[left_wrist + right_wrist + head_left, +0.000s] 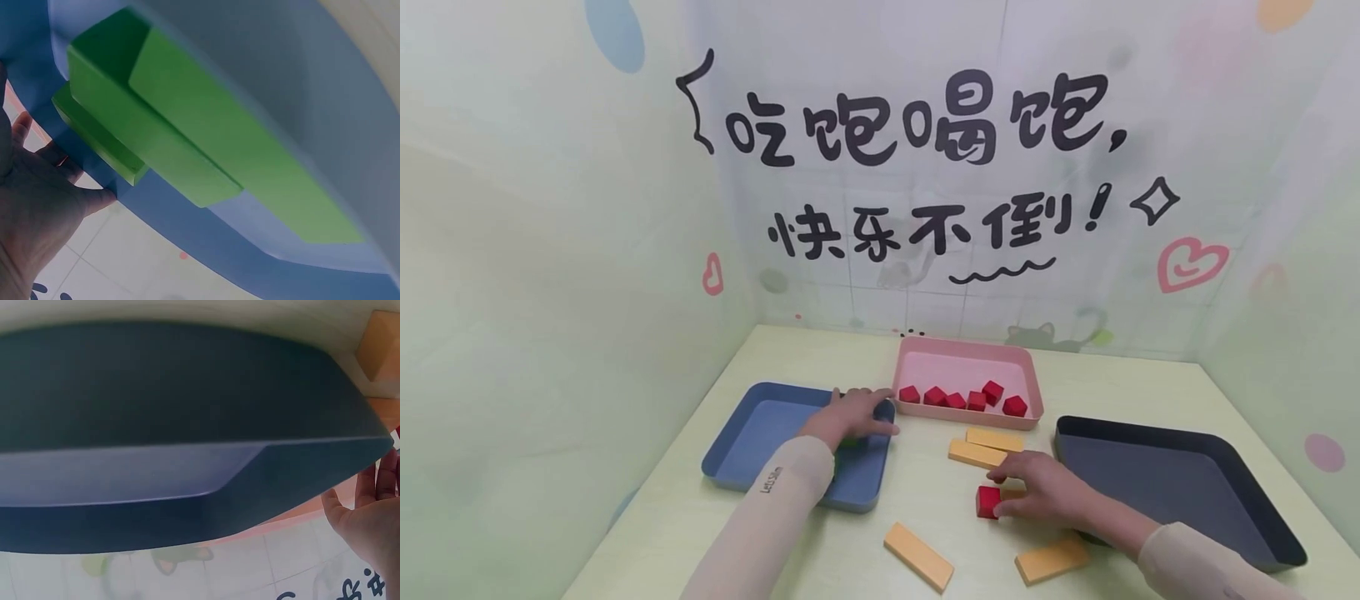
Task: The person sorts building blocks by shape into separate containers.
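My left hand (850,417) reaches over the right side of a blue tray (730,433), its fingers spread and holding nothing. Green rectangular blocks (150,125) lie in that tray, mostly hidden by the arm in the head view. The left thumb overlaps the tray's rim in the left wrist view. On the table, my right hand (1048,492) is at a red cube (988,502), the thumb by its right side and the index finger above it. A yellow wooden block (1013,495) shows partly behind the right fingers.
A pink tray (962,367) with several red cubes (977,402) stands at the back. Right of the hand is a dark tray (1165,475). More yellow blocks lie about: one in front (919,557), one at right (1051,562), two behind (977,454). Printed cloth walls surround the table.
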The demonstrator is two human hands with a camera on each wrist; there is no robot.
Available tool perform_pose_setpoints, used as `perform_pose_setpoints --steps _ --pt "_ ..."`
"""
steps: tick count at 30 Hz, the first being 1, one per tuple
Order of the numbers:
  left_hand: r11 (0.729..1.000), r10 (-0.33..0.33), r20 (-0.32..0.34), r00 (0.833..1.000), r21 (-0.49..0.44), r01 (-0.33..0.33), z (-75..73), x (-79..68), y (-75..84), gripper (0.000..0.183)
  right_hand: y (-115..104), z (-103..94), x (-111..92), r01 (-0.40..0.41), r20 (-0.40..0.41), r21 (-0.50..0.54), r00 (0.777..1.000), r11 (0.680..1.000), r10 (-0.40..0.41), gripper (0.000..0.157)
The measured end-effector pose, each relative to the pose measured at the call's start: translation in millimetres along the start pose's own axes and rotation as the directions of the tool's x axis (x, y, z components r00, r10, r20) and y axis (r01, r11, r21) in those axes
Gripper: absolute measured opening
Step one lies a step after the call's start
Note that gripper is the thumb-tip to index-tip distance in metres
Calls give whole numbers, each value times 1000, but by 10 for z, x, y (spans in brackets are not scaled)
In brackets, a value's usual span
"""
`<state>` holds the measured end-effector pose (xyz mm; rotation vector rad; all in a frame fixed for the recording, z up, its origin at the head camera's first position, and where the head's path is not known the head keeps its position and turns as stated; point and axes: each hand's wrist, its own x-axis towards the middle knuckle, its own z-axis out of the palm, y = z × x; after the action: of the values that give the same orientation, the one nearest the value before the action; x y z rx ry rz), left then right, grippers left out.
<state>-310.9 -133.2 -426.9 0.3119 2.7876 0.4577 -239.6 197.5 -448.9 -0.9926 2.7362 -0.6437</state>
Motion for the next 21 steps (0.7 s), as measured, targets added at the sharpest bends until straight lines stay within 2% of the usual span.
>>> perform_pose_setpoints --steps 4,8,14,21 --pt "1000 -3 0 1000 -1 3 3 -1 -2 77 20 24 9 88 -12 -48 996 995 -88 41" --pt "1000 -5 0 1000 -3 5 7 7 -3 77 24 44 34 138 -11 -81 990 987 -139 38" --pt "1000 -8 -3 1000 -8 8 2 0 3 77 -18 41 79 100 16 -83 995 991 -99 36" --pt "1000 -9 1 1000 -15 9 4 -1 -2 77 -119 -40 154 20 -17 -14 1000 1000 -20 37"
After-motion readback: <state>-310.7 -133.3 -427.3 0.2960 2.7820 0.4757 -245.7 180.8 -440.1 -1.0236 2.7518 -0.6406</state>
